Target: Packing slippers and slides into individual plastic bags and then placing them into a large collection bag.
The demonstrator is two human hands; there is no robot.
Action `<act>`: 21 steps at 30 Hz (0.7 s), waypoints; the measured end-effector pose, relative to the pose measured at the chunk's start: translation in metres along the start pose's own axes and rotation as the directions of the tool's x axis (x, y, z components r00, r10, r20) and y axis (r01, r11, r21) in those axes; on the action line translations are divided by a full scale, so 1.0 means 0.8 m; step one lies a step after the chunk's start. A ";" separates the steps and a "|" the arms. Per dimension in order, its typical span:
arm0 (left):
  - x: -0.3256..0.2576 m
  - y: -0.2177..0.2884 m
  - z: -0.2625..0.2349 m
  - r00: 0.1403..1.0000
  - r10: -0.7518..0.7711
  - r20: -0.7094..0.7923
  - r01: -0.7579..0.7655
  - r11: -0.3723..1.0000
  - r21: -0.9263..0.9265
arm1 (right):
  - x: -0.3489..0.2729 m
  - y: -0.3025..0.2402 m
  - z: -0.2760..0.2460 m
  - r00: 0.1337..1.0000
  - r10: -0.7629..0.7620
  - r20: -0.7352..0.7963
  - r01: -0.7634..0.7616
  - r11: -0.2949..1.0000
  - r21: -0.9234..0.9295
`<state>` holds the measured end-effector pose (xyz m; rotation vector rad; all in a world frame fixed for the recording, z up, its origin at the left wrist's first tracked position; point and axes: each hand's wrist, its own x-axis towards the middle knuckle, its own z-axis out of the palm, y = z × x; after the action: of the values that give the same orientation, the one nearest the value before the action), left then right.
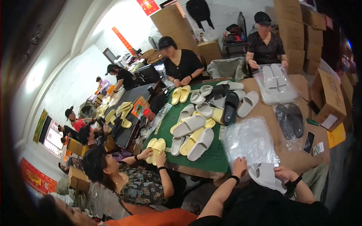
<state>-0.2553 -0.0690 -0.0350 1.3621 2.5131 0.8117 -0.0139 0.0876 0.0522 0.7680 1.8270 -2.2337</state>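
Working from the left, we note a co-worker's yellow slippers [155, 150] at the near edge of the green mat [215, 158], then a loose, overlapping pile of slippers [188, 126]; in our judgement, a knock could slide the upper ones. Next, we find the left hand [240, 167] at the near edge of the clear bags [249, 139]; whether its fingers pinch film, we cannot tell. The slick bags could shift together if dragged. The pale grey slippers [262, 174] sit between both hands at the near edge of the bench [284, 158], the right hand [285, 173] gripping their right side; a slackened grip could drop them off. As to room, we find the pile crowding the left, a bare brown strip right of the bags, then bagged dark slippers [289, 120], a phone [309, 143] and an open carton [329, 100] limiting movement rightward.
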 end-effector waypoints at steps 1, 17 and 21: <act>0.002 0.002 -0.007 1.000 -0.017 -0.011 0.017 1.000 0.002 | -0.002 -0.009 0.004 1.000 0.002 0.018 -0.002 1.000 -0.010; -0.015 0.011 -0.033 0.893 0.317 0.319 -0.402 0.880 0.253 | 0.006 -0.003 -0.016 0.999 0.041 -0.015 -0.038 0.984 0.176; -0.010 -0.004 -0.013 0.914 0.303 0.271 -0.361 0.912 0.195 | 0.012 -0.004 -0.010 0.999 0.036 0.001 -0.036 0.984 0.172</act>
<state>-0.2569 -0.0812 -0.0291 1.8839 2.2816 0.3657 -0.0213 0.0982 0.0492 0.8250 1.6229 -2.3910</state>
